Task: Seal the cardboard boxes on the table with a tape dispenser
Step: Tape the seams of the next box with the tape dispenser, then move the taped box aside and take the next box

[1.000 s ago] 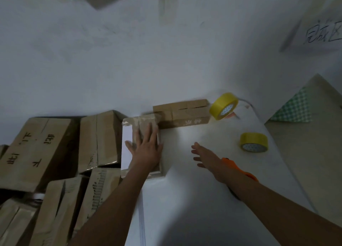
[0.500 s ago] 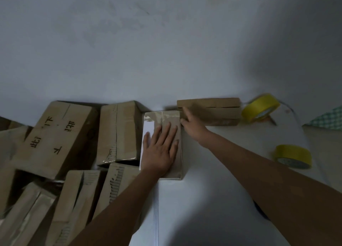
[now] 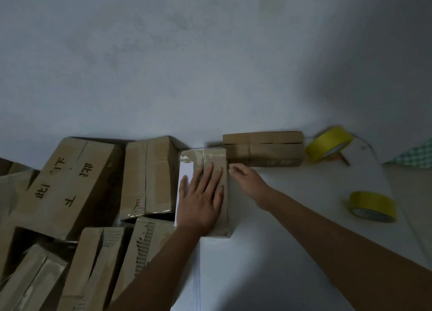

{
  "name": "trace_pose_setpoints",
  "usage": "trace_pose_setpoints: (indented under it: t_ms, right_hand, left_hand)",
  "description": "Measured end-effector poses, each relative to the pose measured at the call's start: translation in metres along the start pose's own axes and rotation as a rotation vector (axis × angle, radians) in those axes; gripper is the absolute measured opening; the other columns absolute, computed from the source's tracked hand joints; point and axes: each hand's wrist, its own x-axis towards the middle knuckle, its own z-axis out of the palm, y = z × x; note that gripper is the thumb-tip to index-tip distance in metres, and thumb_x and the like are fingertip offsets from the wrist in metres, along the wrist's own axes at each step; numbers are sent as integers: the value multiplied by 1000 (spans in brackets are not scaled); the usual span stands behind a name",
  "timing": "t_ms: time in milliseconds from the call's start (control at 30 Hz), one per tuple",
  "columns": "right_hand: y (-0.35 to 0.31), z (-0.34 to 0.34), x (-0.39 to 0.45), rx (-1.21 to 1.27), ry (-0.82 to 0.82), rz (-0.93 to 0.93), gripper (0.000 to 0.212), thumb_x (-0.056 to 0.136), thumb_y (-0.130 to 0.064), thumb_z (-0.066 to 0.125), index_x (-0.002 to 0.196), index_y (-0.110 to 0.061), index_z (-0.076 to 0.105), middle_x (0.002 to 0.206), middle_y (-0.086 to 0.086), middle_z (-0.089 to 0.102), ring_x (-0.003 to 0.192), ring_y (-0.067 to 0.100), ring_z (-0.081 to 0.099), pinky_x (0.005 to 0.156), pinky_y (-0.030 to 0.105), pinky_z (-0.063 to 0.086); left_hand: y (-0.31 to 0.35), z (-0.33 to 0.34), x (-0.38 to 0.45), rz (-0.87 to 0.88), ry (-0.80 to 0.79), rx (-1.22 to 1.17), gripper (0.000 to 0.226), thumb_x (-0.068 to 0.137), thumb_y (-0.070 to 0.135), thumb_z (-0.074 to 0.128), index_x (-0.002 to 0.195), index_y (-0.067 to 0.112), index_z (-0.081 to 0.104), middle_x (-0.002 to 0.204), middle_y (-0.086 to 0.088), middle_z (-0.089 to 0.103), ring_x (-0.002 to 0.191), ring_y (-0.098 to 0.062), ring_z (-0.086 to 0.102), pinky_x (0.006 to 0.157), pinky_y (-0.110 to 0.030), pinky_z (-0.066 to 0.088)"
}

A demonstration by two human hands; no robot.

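A small cardboard box (image 3: 216,157) lies on the white table (image 3: 292,217) near its left edge, with shiny tape on its far end. My left hand (image 3: 201,198) rests flat on its top, fingers spread. At the box's right top edge is my right hand (image 3: 245,179), fingers bent against the side; whether it grips the box is unclear. A second, longer box (image 3: 264,148) lies across the back of the table, touching the first box's far right corner. No tape dispenser is in view.
Two yellow tape rolls are on the right: one leaning at the back (image 3: 328,143), one flat nearer (image 3: 372,206). Several cardboard boxes (image 3: 70,184) are piled left of the table. A white wall (image 3: 210,65) stands behind. A green checked cloth (image 3: 416,155) is at far right.
My right hand left the orange tool at the table's front, reached to the small box's right edge, then slid slightly nearer along it. My left hand stays flat on top.
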Motion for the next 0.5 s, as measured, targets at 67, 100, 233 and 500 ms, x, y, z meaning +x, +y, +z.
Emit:
trace_pose_setpoints:
  t_ms: [67, 100, 233, 500]
  right_hand:
    - [12, -19, -4, -18, 83, 8, 35, 101, -32, 46, 132, -19, 55, 129, 4, 57, 113, 17, 53, 90, 30, 43]
    - [16, -29, -5, -7, 148, 17, 34, 101, -29, 46, 132, -18, 55, 129, 6, 57, 111, 18, 54, 90, 31, 45]
    - [29, -74, -4, 57, 457, 110, 32, 99, -21, 48, 131, -17, 52, 128, 12, 56, 105, 25, 54, 87, 37, 45]
    - [40, -127, 18, 169, 710, 197, 49, 96, -10, 53, 141, 2, 37, 144, 18, 43, 128, 34, 44, 96, 33, 38]
  left_hand:
    - [-4, -1, 2, -2, 1, -8, 57, 100, 50, 3, 156, 38, 4, 164, 13, -3, 152, -9, -4, 122, -48, 4]
    - [-6, -2, 2, 8, 6, -8, 57, 100, 50, 3, 156, 37, 5, 164, 13, -2, 151, -8, -3, 122, -48, 3]
    - [-5, -19, 8, 17, 116, -92, 59, 100, 48, 16, 150, 27, 40, 158, 4, 35, 144, -18, 34, 116, -44, 23]
    - [24, -32, 99, 19, -68, -51, 55, 105, 42, 32, 153, 15, 29, 159, -9, 29, 146, -29, 25, 118, -44, 18]
